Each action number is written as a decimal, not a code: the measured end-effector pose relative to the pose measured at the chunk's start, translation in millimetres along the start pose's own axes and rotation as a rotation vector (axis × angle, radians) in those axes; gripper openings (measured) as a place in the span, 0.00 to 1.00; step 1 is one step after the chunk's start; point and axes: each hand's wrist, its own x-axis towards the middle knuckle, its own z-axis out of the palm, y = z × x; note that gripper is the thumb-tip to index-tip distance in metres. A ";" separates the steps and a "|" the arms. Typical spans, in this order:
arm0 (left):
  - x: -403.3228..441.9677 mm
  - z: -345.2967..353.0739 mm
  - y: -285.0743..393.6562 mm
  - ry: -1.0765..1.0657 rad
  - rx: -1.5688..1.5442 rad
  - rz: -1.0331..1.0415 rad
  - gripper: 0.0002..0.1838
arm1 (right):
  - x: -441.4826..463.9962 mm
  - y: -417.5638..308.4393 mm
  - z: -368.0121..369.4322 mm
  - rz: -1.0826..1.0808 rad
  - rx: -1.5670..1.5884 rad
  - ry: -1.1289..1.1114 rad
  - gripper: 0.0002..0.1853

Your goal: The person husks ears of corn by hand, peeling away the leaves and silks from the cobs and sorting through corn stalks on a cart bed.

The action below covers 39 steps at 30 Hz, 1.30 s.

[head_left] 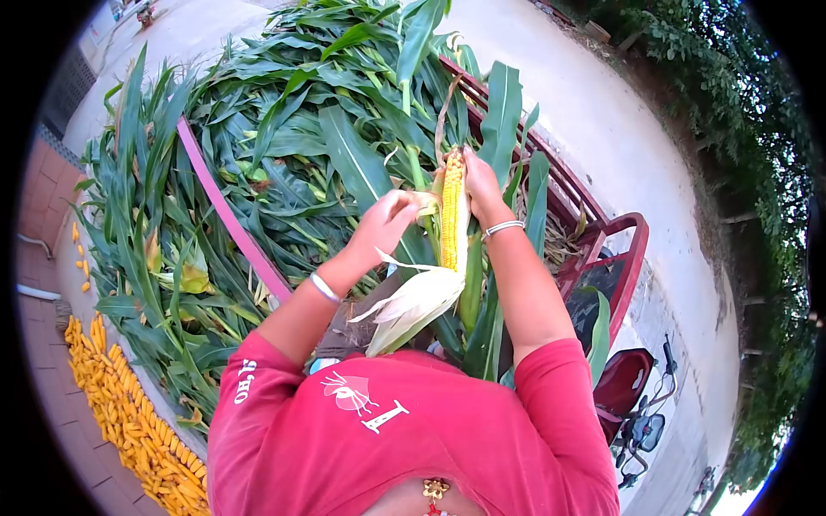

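A corn cob [451,211] with bare yellow kernels stands nearly upright in front of my chest, still joined to its stalk. Pale husk leaves [422,303] hang peeled back from its lower end. My right hand [482,182] is closed round the upper part of the cob and the husk on its right side. On the cob's left, my left hand [391,215] pinches a piece of husk [425,203] beside the kernels. Long green leaves [353,155] surround both hands.
Cut corn stalks [258,129] fill the cart, which has a pink rail [231,215] and a red metal frame [632,258]. Husked cobs [129,413] lie in a heap at lower left. A vehicle with handlebars [641,421] stands at lower right, and trees [740,129] beyond.
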 end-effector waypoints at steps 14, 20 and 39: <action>95.9 40.2 -52.3 0.020 -0.041 -0.114 0.17 | -2.7 20.0 -15.2 -0.101 -0.168 0.093 0.14; 92.8 42.8 -38.8 0.020 -0.113 -0.197 0.16 | 1.7 28.1 -17.6 -0.234 -0.380 0.264 0.14; 112.9 34.3 -54.1 -0.192 -0.395 -0.322 0.16 | -12.1 27.6 -16.4 -0.142 0.637 0.461 0.08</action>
